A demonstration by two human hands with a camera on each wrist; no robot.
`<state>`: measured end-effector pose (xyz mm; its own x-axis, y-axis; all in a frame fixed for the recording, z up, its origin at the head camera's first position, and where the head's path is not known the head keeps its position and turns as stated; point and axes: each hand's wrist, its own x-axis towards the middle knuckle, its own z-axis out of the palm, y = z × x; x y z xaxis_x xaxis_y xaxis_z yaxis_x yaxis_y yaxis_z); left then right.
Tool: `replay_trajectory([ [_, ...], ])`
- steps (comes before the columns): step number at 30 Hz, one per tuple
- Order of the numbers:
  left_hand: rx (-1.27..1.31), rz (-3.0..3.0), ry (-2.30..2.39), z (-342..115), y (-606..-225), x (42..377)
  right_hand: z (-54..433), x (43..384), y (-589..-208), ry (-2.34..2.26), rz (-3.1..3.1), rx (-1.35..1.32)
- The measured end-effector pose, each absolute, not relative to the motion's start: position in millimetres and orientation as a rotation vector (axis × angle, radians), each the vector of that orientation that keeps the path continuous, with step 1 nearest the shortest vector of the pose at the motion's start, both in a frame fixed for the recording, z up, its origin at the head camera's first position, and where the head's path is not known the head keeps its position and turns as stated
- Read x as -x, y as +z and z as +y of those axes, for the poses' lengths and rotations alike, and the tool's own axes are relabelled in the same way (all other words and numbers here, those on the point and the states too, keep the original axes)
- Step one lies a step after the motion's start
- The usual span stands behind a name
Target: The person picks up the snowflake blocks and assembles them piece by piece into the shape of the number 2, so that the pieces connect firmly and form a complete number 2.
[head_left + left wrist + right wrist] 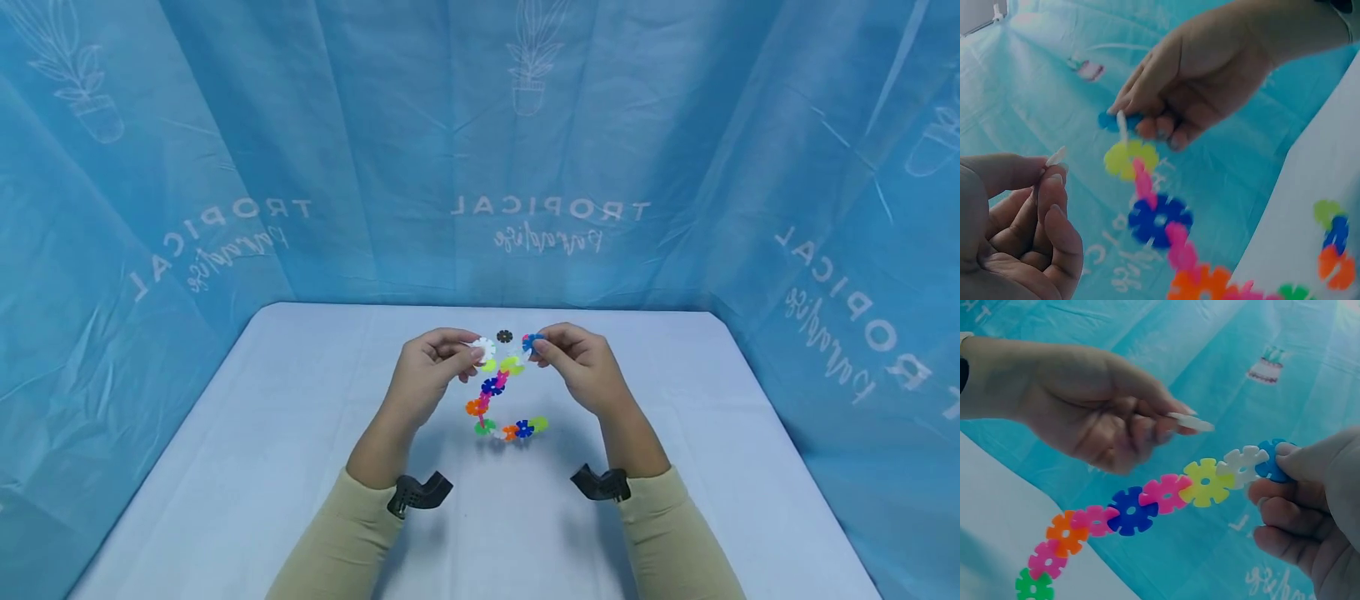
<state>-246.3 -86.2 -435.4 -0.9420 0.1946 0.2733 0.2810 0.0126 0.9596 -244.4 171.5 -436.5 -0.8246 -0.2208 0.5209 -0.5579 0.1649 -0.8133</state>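
Observation:
My left hand [429,371] pinches a white snowflake disc [486,348] between thumb and fingertips; in the right wrist view this disc [1190,420] shows nearly edge-on. My right hand [588,367] grips a blue snowflake disc [1270,461], the end piece of a chain of interlocked discs. From there the chain runs through a white disc [1242,466], a yellow disc [1207,482], pink discs, a dark blue disc [1132,511] and an orange disc [1067,532] down to a green disc [1035,586]. The loose white disc is apart from the chain's blue end.
Beyond the hands, a dark brown disc [505,337] lies on the white table [315,433]. The chain's lower part curves right near the tabletop, ending in a yellow-green disc [540,424]. Blue printed curtains [420,125] surround the table's back and sides.

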Motion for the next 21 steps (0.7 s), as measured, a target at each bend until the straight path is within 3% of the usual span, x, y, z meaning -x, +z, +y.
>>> replay_trajectory([
  [21,0.484,-2.097,-2.322,-72,-433,239,158,240,-435,1.499,-2.138,-0.898],
])
